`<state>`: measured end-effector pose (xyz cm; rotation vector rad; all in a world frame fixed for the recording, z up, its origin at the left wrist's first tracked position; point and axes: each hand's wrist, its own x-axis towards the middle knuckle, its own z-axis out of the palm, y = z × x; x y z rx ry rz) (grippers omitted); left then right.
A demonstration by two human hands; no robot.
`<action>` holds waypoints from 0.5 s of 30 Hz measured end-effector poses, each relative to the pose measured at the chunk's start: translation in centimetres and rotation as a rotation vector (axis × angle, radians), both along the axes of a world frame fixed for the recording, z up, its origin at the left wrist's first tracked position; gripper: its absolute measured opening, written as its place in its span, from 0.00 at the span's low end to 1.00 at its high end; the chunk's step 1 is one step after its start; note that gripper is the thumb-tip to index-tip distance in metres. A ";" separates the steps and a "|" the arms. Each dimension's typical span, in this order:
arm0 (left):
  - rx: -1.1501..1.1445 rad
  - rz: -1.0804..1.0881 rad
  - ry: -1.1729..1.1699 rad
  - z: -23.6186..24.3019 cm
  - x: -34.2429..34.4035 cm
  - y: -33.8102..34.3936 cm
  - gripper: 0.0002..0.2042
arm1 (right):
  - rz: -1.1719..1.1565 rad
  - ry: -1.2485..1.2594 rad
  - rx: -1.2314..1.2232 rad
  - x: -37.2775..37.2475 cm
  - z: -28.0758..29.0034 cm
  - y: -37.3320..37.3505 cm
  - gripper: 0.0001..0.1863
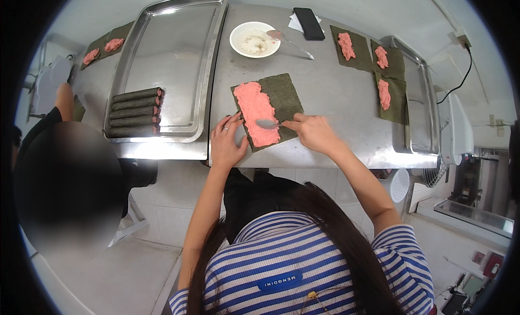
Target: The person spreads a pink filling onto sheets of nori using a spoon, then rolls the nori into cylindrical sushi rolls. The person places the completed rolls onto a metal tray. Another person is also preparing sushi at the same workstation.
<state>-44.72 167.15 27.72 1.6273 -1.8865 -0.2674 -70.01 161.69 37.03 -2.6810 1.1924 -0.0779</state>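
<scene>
In front of me a dark green seaweed sheet (288, 92) lies slightly turned on the steel table. Pink minced paste (253, 104) covers its left part in a broad band. My right hand (316, 133) grips a metal spoon (266, 123), whose bowl rests on the paste near the sheet's lower end. At the sheet's lower left edge, my left hand (227, 140) lies with fingers apart, fingertips touching the seaweed; a ring shows on one finger.
A white bowl (238, 46) of cloudy liquid holds another spoon (297, 47). Behind it lies a phone (309, 24). On the left, a steel tray (179, 49) carries several seaweed rolls (135, 111). Seaweed sheets with paste (348, 46) lie right. A co-worker (64, 101) is at far left.
</scene>
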 end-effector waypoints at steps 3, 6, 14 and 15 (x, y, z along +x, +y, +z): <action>-0.006 0.003 -0.003 0.0 0.0 0.1 0.22 | 0.029 0.047 0.047 0.8 -0.3 0.5 0.23; 0.005 0.001 0.000 0.1 0.0 0.1 0.22 | 0.068 0.062 0.072 0.7 0.0 1.4 0.24; 0.009 -0.003 0.008 0.4 0.0 0.1 0.22 | 0.100 0.042 0.116 0.5 3.0 -0.2 0.23; 0.008 -0.005 0.005 0.4 0.0 0.1 0.22 | 0.053 0.032 0.076 1.2 2.9 -0.6 0.22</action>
